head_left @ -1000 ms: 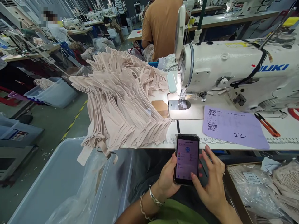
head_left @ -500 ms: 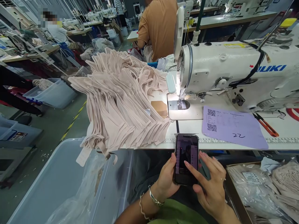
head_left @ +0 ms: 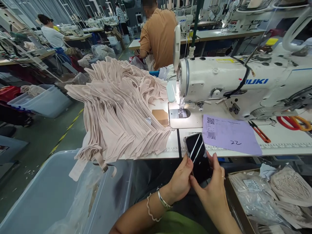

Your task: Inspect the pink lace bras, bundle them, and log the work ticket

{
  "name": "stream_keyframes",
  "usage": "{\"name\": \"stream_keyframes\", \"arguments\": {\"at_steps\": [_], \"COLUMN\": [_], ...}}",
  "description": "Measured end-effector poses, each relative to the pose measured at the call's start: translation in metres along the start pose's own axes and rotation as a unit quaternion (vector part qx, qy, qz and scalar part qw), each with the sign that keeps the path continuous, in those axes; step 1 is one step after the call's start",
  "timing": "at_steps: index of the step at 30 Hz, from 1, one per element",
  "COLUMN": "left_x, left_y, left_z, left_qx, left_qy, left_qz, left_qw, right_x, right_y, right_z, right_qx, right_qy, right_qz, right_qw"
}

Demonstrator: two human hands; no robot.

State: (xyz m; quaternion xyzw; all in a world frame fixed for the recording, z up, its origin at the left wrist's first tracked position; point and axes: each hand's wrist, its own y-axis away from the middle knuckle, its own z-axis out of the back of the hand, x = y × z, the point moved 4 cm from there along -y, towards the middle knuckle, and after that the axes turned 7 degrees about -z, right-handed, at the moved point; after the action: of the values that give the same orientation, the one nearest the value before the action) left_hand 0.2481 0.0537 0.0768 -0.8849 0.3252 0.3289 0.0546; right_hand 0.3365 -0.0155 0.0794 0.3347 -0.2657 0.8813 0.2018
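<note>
A dark-screened smartphone (head_left: 198,156) is held between my two hands at the table's front edge, tilted, with light streaks reflected on its glass. My left hand (head_left: 180,178) grips its left side, thumb along the edge. On the lower right, my right hand (head_left: 211,188) closes round the phone with thumb and fingers. Just beyond the phone lies a purple paper sheet (head_left: 229,135) with printed codes and a handwritten 22. To the left, a large pile of beige fabric pieces (head_left: 122,113) covers the table.
A white sewing machine (head_left: 207,78) stands behind the paper. Orange-handled snips (head_left: 260,132) and red and orange scissors (head_left: 293,123) lie at right. A blue plastic bin (head_left: 48,185) is at lower left, a box of bagged fabric (head_left: 265,191) at lower right. A person in a brown shirt (head_left: 159,35) works beyond.
The phone's screen has gone from lit to dark, and the phone is now tilted. My right hand has moved from touching the screen to gripping its side. The view has shifted right.
</note>
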Motion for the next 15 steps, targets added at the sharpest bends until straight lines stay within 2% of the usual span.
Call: {"name": "stream_keyframes", "arguments": {"at_steps": [3,5,6,8,11,13,15], "left_x": [-0.008,-0.016,-0.018,-0.019,-0.009,-0.004,-0.008], "left_y": [-0.015,-0.029,-0.037,-0.053,-0.069,-0.067,-0.049], "left_z": [-0.021,-0.034,-0.038,-0.040,-0.034,-0.025,-0.014], "left_qx": [0.109,0.173,0.186,0.188,0.190,0.187,0.192], "left_qy": [-0.146,-0.272,-0.326,-0.400,-0.453,-0.486,-0.523], "left_qz": [-0.030,-0.080,-0.111,-0.168,-0.197,-0.193,-0.191], "left_qw": [0.983,0.943,0.920,0.881,0.848,0.832,0.808], "right_x": [-0.016,-0.033,-0.041,-0.055,-0.072,-0.082,-0.090], "right_y": [-0.014,-0.021,-0.024,-0.030,-0.045,-0.061,-0.083], "right_z": [0.016,0.030,0.038,0.054,0.079,0.091,0.096], "right_qx": [-0.043,-0.073,-0.089,-0.122,-0.156,-0.160,-0.151], "right_qy": [-0.006,-0.021,-0.025,-0.018,0.014,0.045,0.076], "right_qz": [-0.036,-0.089,-0.114,-0.149,-0.184,-0.210,-0.195], "right_qw": [0.998,0.993,0.989,0.981,0.970,0.964,0.966]}}
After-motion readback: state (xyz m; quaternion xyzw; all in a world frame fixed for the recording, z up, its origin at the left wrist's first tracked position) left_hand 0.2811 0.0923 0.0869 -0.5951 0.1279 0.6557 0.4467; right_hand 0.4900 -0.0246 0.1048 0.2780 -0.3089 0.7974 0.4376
